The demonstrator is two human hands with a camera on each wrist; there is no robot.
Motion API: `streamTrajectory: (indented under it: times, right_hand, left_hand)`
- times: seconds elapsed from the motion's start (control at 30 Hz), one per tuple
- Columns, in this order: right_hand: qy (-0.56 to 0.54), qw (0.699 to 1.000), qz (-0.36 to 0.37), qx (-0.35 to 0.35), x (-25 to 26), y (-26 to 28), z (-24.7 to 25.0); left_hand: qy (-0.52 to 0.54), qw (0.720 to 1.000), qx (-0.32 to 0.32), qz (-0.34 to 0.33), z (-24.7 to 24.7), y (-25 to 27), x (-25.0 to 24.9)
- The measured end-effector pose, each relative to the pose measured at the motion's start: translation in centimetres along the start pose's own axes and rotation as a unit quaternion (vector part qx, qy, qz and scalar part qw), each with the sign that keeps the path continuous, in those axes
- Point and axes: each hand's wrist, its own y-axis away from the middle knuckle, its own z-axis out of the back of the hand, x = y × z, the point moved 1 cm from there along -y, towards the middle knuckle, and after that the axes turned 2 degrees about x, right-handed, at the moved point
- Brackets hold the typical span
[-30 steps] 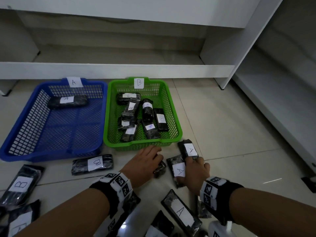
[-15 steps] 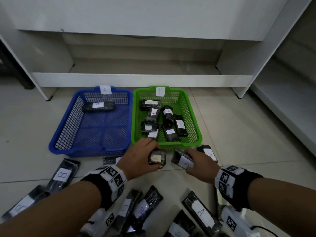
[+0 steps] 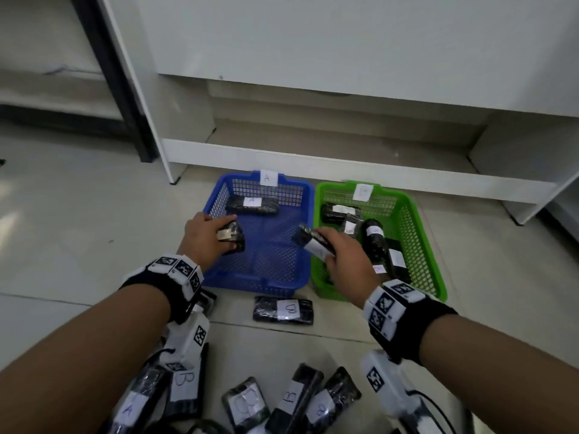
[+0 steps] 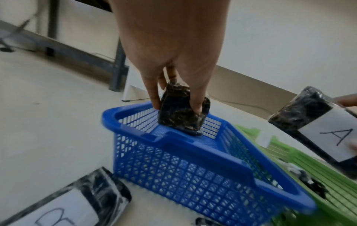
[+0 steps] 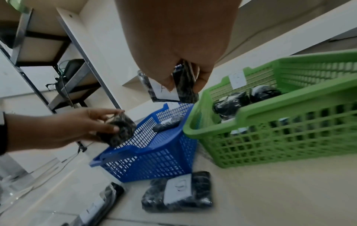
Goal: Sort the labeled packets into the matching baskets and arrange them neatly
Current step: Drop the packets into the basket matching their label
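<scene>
My left hand [image 3: 203, 236] grips a black wrapped packet [image 3: 232, 238] over the near-left part of the blue basket [image 3: 266, 283], tagged "A"; its label is unreadable. My right hand [image 3: 347, 264] pinches two packets [image 3: 313, 242] over the blue basket's right wall; one label reads "A". Inside, at the far wall, lies one packet marked "A" [image 3: 252, 205]. The green basket [image 3: 429, 255] stands touching the blue basket's right side. A floor packet [image 3: 283, 310] near the blue basket's front reads "B".
</scene>
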Motion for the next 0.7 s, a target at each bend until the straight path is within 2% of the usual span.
streamTrajectory:
  times: [0.1, 0.17, 0.27, 0.37, 0.53, 0.63, 0.7]
  right_hand:
    - [-0.068, 0.997, -0.025, -0.002, 2.1, -1.9, -1.8]
    - [-0.065, 0.997, -0.028, 0.026, 2.9, -2.4, -3.2]
    - [-0.022, 0.998, -0.017, 0.050, 3.0, -3.3, -5.6]
    - [0.007, 0.998, -0.023, 0.054, 2.8, -4.3, -6.6]
    - [0.088, 0.996, -0.022, 0.017, 2.6, -5.7, -7.5]
    - [0.157, 0.982, -0.068, 0.076, 2.5, -5.4, -8.6]
    - [0.200, 0.970, -0.063, 0.119, 2.3, -5.0, -9.3]
  left_hand:
    - [0.049, 0.998, 0.029, 0.041, -0.3, -0.1, 2.3]
    - [0.098, 0.993, 0.031, 0.051, -0.3, 0.0, 2.6]
    - [0.108, 0.993, 0.042, 0.033, -0.7, -0.1, 2.6]
    - [0.053, 0.996, 0.073, 0.006, -1.3, -0.2, 2.1]
    - [0.063, 0.995, 0.078, 0.003, -2.2, -0.6, 1.8]
    - [0.010, 0.990, 0.138, -0.013, -3.1, -0.5, 2.1]
    - [0.014, 0.988, 0.151, -0.012, -3.5, -0.6, 2.2]
